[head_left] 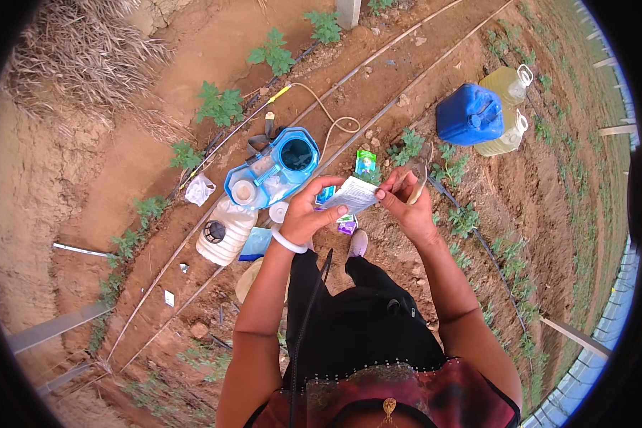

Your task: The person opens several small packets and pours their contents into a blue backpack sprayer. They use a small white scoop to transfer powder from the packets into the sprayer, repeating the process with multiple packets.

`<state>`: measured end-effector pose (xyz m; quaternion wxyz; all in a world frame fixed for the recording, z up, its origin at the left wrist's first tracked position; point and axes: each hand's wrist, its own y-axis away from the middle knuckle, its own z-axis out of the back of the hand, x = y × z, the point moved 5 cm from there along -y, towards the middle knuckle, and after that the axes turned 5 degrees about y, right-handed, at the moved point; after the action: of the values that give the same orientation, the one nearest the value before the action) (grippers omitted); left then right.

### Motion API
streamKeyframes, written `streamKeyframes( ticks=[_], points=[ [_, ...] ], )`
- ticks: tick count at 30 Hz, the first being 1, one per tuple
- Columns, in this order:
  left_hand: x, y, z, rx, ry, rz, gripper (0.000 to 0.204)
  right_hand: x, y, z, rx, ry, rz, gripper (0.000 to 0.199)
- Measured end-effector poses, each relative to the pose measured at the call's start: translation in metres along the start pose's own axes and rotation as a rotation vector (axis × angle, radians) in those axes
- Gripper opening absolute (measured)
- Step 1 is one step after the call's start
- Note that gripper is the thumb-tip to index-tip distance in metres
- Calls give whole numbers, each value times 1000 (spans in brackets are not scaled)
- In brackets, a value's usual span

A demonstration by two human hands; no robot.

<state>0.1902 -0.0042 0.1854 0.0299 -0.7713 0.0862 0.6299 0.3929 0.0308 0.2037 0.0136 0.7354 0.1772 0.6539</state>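
Between my two hands is a small white printed packet [354, 195]. My left hand [308, 212] pinches its left end, a white bangle on the wrist. My right hand [411, 208] grips its right edge and also has a thin curved object [422, 187] in its fingers, whose kind I cannot make out. Below, on the soil, lie a green packet [366, 162], a blue packet [325, 195] partly hidden by the held one, and a purple packet [347, 227]. Left of my hands stands a blue sprayer tank [274, 187], its round mouth uncovered.
A white plastic jug [225, 239], a round white cap [278, 212] and a blue-white packet [255, 245] lie near the tank. A sprayer lance [279, 93] with hose stretches beyond. Far right stand a blue jerrycan [469, 114] and two yellowish jugs [505, 84]. Irrigation pipes and seedlings cross the soil.
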Motion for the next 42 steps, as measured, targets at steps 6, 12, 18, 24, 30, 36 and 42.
streamKeyframes(
  ticks=[6, 12, 18, 24, 30, 36, 42],
  points=[
    [-41, 5, -27, -73, 75, 109, 22, 43, 16, -17, 76, 182, 100, 25],
    [-64, 20, -52, -20, 214, 43, 21, 82, 34, -11, 102, 152, 191, 27],
    [-91, 33, -55, -154, 217, -110, 21, 114, 57, 6, 234, 511, 254, 62],
    [-111, 44, -56, -234, 303, -219, 22, 132, 91, 29, 203, 1099, 337, 63],
    [-118, 49, -58, -217, 311, -239, 24, 141, 99, 27, 251, 1161, 340, 58],
    [-123, 54, -58, -194, 194, -233, 24, 143, 101, 23, 281, 1190, 330, 51],
    [-129, 57, -57, -170, 172, -230, 20, 140, 100, 18, 307, 1204, 320, 44]
  ],
)
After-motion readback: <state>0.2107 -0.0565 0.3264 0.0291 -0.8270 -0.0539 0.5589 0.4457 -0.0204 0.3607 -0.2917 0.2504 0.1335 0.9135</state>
